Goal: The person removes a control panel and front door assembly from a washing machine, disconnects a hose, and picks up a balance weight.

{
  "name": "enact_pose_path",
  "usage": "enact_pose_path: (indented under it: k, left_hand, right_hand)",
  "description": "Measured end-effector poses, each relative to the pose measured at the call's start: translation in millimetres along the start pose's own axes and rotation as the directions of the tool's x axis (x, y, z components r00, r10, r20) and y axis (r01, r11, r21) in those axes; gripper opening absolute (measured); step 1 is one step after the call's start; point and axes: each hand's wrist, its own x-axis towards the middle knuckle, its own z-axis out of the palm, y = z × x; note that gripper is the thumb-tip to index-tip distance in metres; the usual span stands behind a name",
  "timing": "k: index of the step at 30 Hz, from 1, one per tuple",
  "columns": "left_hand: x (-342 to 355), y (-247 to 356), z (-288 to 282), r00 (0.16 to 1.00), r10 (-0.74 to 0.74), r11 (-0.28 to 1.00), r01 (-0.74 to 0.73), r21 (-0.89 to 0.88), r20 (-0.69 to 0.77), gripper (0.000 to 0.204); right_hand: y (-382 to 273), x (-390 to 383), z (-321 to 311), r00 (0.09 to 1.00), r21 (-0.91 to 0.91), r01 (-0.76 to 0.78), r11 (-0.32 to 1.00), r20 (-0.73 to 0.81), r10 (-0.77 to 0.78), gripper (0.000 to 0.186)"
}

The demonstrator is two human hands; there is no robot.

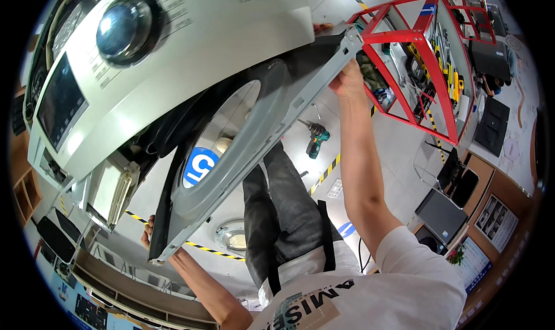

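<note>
Tilted between my arms is a washing machine's front panel (292,107), a grey sheet-metal frame with a large round opening. At its upper right edge, my right hand (348,80) is closed round the metal. My left hand (148,232) grips its lower left corner, the fingers partly behind the dark face. Skin-coloured fingertips show past the panel's top; I cannot tell whose they are. Right beside the panel stands the washing machine (231,32), with a round knob (128,30) and a dark display (62,102). Whether the panel still touches the machine is hidden.
A cordless drill (315,139) lies on the floor near my legs. On the right stands a red-framed tool cart (399,36) holding hand tools. A round glass door (232,236) rests on the floor. Black chairs (56,237) and desks are farther out.
</note>
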Motion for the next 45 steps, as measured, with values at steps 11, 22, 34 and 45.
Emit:
enact_pose_path:
  k: [11, 22, 34, 45]
  left_hand:
    - [12.5, 4.8, 5.5, 0.999, 0.004, 0.997, 0.0, 0.071, -0.054, 0.024]
    - [-73.3, 22.9, 17.7, 0.964, 0.219, 0.974, -0.208, 0.086, -0.152, 0.028]
    - [-225.0, 116.4, -110.0, 0.839, 0.409, 0.896, -0.443, -0.013, -0.359, 0.038]
    - [-288.4, 269.7, -409.9, 0.683, 0.605, 0.762, -0.646, 0.049, -0.409, 0.05]
  right_hand:
    - [0.3, 1.6, -21.0, 0.996, -0.022, -0.077, 0.997, -0.034, 0.076, 0.041]
    - [-55.9, -39.3, 6.2, 0.914, -0.491, -0.231, 0.84, 0.185, 0.36, 0.066]
    - [4.7, -62.7, 202.6, 0.353, -0.87, 0.124, 0.478, 0.489, 0.798, 0.058]
    - [198.9, -214.4, 419.3, -0.164, -0.515, 0.486, 0.706, 0.74, 0.653, 0.055]
